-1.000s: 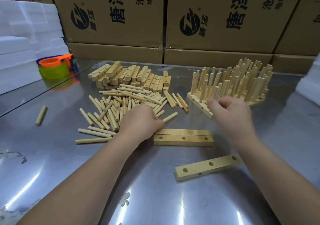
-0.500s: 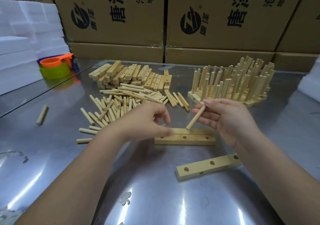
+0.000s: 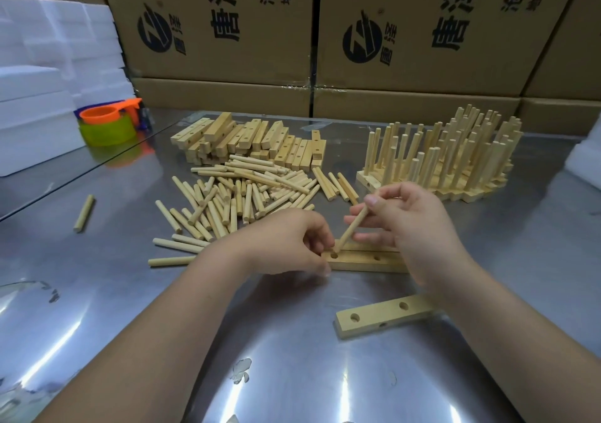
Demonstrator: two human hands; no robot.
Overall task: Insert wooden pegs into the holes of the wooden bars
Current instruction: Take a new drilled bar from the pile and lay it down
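Note:
A wooden bar (image 3: 367,261) with holes lies flat in the middle of the metal table (image 3: 536,260). My left hand (image 3: 286,243) grips the bar's left end, fingers curled at the leftmost hole. My right hand (image 3: 409,221) pinches a wooden peg (image 3: 353,225) that tilts down to the left, its lower tip touching the bar beside that hole. A second empty bar (image 3: 380,317) lies nearer me on the right. Loose pegs (image 3: 240,201) are heaped behind my left hand.
A stack of empty bars (image 3: 250,141) sits behind the pegs. Bars filled with upright pegs (image 3: 455,159) stand at the back right. One stray peg (image 3: 84,212) lies far left. Orange and green cups (image 3: 107,126), white foam blocks (image 3: 42,97) and cardboard boxes (image 3: 422,32) border the table.
My left hand left the peg heap and took hold of the bar's left end. My right hand came back from the filled bars with a peg and lowered its tip to the bar.

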